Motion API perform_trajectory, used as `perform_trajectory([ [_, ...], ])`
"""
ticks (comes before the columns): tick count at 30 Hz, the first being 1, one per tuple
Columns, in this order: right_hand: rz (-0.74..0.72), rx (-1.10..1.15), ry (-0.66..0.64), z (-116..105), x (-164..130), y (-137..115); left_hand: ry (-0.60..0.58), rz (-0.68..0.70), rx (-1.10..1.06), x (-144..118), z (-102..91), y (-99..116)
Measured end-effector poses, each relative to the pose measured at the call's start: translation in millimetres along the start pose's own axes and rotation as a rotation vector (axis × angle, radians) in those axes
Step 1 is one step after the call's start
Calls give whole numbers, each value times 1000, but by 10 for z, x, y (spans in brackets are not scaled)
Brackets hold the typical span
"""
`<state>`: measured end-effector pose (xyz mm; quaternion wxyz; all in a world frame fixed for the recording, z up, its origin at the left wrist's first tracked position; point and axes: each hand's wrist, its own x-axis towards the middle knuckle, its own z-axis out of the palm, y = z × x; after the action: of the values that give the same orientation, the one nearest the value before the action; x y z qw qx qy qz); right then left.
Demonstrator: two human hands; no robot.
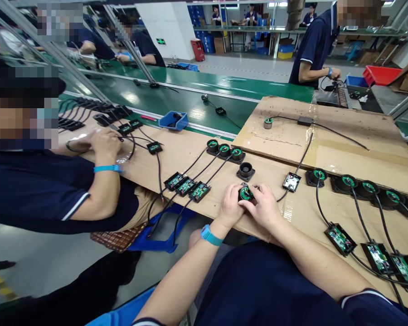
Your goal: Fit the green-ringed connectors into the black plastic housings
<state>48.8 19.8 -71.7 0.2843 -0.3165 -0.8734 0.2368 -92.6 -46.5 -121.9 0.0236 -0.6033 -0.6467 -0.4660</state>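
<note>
We are on a factory line, seated at a long surface [292, 217] covered in brown cardboard, with a green conveyor belt [190, 97] running along its far edge. At the near edge, both grips close on one thing: a small round black plastic socket with a green circuit board in its face [245, 193]. Our left hand [229, 206] wraps it from the left, our right hand [263, 209] from the right, fingertips meeting over it, so it sits dead centre between them with its face up; neither hand is nearer.

Just beyond it, toward the far edge, stands an empty round black socket housing on a square flange [245, 170]. Farther back is a row of three black sockets with green boards [224, 149], their black cables running left to three small open black boxes with green boards [187, 185].

To the right lies another open black box [291, 181], then a row of black sockets with green faces [360, 185] cabled to more open boxes [377, 256] at the near right edge. A raised cardboard sheet [343, 140] carries one more cabled unit.

At our left a co-worker's hand [104, 140] rests on the surface; a small blue plastic bin [173, 120] sits at the far edge.
</note>
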Motion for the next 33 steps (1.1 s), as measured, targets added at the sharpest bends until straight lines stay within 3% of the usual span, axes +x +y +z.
perform_trajectory([
  [5,-9,91,18,-80,-21,245,-63,-152,-117,54,-21,17],
  [9,-7,133,-76,-163,4,411,-81,-196,-141,97,-38,45],
  [13,-121,141,-239,-203,97,325,-104,-238,-166,107,-42,49],
  [16,-105,69,-321,-153,182,210,-111,-238,-213,97,-22,30],
  [22,-34,-49,-325,-38,332,131,-142,-211,-225,35,53,-53],
  [25,-58,-32,-266,-133,338,105,-88,-199,-256,-7,48,-100],
  [29,-97,-49,30,-257,236,133,70,-174,-332,-33,-1,-149],
  [31,-60,-90,-9,-256,174,158,115,-230,-354,-29,-16,-166],
  [33,-17,-133,-182,-242,135,148,123,-279,-368,-21,-18,-182],
])
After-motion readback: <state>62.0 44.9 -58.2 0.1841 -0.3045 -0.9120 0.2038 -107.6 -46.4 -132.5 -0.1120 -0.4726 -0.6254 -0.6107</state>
